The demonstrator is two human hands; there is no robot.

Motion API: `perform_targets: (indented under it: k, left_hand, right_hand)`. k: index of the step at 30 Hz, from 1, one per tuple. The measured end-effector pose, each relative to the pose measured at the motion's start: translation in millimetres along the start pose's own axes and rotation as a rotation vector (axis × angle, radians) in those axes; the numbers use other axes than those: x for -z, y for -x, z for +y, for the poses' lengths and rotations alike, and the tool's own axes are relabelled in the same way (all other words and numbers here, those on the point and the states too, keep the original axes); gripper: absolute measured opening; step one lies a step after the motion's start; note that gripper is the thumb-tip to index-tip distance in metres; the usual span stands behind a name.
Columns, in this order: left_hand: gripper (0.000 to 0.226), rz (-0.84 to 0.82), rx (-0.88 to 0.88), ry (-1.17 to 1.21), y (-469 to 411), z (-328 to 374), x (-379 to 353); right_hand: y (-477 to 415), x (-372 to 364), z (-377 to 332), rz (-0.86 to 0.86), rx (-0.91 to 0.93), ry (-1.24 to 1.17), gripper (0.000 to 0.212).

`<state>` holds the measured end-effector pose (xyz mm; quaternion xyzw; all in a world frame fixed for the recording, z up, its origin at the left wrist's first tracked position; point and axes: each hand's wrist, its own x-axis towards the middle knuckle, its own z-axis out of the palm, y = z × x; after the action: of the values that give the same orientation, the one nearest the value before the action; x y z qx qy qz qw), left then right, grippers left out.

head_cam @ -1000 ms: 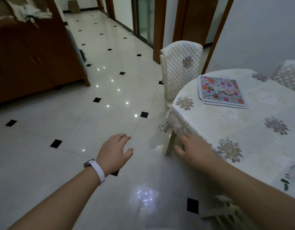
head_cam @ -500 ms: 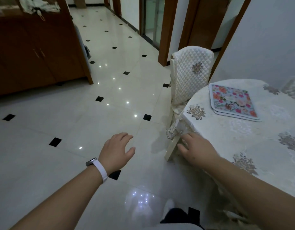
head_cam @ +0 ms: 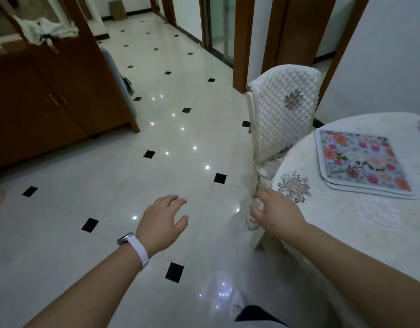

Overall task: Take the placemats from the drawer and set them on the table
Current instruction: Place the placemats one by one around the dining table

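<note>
Both sets of fingers (head_cam: 174, 200) hold nothing: left hand (head_cam: 161, 224) loosely spread, right hand (head_cam: 278, 215) relaxed beside table (head_cam: 346, 233).

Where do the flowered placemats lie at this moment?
In the head view, the placemats lie stacked at the right on the round table, beside the quilted chair and beyond the right hand.
</note>
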<state>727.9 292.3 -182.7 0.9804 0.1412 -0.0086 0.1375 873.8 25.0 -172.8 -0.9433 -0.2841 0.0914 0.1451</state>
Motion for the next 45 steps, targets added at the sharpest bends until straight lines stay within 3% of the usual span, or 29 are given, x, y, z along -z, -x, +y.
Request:
perform_targets:
  k: [8,24,39,45]
  left_hand:
    - [0.070,0.048,-0.032,-0.022,-109,18,18]
    - [0.069,-0.043,-0.176,0.010,-242,7,1]
    - [0.063,-0.121,-0.447,0.017,-441,-101,46]
    - [0.068,-0.127,-0.534,0.071,-487,-100,45]
  right_hand:
    - [-99,32,39,0.055,-0.018,-0.014,0.048]
    - [-186,38,56,-0.019,-0.161,0.014,0.049]
    - [-333,21,-32,0.003,-0.388,0.068,0.052]
    - [-347,27,-48,0.030,-0.440,0.082,0.050]
